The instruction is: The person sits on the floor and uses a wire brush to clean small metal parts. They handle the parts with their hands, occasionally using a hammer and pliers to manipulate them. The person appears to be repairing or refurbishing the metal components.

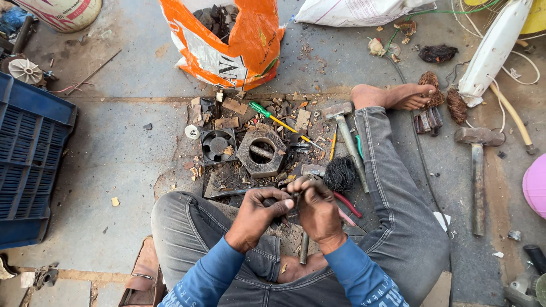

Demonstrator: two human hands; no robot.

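Observation:
I sit on the concrete floor with both hands together over my lap. My left hand [259,214] and my right hand [316,209] both grip a small dark metal part [293,200] between their fingertips. Just beyond them lie a dark wire coil [340,173], red-handled pliers [348,205], a hexagonal metal block [261,152] and a small black fan frame [218,145]. A hammer [347,136] and a green-handled screwdriver [277,120] rest among scrap bits further out.
An orange sack [227,40] of scrap stands ahead. A blue plastic crate [28,153] is at the left. A second hammer [478,170], copper wire bundles [455,105], a white tube [495,48] and cables lie at the right. My bare foot [392,95] stretches forward.

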